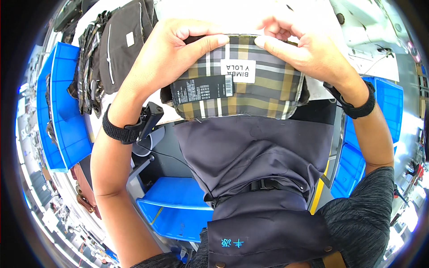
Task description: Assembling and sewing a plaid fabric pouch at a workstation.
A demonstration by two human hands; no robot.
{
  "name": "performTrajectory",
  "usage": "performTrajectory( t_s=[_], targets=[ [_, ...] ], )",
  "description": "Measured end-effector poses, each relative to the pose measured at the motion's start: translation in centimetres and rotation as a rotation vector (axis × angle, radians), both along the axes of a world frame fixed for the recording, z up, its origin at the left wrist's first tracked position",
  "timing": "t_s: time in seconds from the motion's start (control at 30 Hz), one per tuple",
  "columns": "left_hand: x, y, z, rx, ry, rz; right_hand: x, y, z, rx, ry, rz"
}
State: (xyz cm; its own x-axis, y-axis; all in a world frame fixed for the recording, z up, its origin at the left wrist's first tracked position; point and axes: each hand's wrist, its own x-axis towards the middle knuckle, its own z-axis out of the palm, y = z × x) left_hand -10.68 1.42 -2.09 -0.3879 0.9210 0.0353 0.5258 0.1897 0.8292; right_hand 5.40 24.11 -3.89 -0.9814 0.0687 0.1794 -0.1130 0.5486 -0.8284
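1. At far left, a blue bin (58,111) stands by the worktop (389,67), with dark bags (120,40) and plaid straps heaped beside it.
2. The left hand (172,53) grips the top left edge of a plaid pouch (250,89); its grip is narrow, thumb and fingers pinched on the fabric. A black wrist strap (118,129) circles that forearm.
3. The pouch is held up in mid-air, close before the camera and above the person's dark apron (250,161), its white label and a black tag facing the lens.
4. The right hand (304,49) pinches the top right edge the same way.
5. Judging by the hold, the pouch is being inspected or opened at its top seam; any further handling would call for both pinches to stay firm.
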Motion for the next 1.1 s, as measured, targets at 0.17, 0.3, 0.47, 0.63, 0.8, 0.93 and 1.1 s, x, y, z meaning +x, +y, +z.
performTrajectory(
  t_s=[0.17, 0.3, 0.47, 0.63, 0.8, 0.93, 1.1],
  targets=[
    [-0.4, 0.6, 3.4, -0.057, 0.047, -0.074, 2.1, -0.6, 3.1, 0.164, -0.105, 0.002],
    [-1.8, 2.4, 7.0, -0.156, 0.072, -0.188, 3.4, -1.3, 3.7, -0.081, -0.02, -0.049],
    [-4.0, 5.9, 10.7, -0.215, 0.321, -0.2, 2.4, -1.8, 4.6, -0.22, 0.099, -0.227],
    [-8.4, 11.0, 12.1, -0.207, 0.299, -0.167, -0.8, 0.1, 4.9, -0.338, 0.237, -0.355],
    [-10.9, 14.7, 11.0, -0.099, 0.572, -0.238, -2.9, 2.3, 3.5, 0.17, 0.606, -0.35],
    [-12.5, 15.2, 11.5, 0.017, 0.59, -0.399, -2.6, 1.2, 5.0, -0.49, 0.298, -0.365],
    [-12.4, 16.4, 11.4, 0.026, 0.516, -0.441, -2.7, 1.1, 4.9, -0.574, 0.274, -0.396]
  ],
)
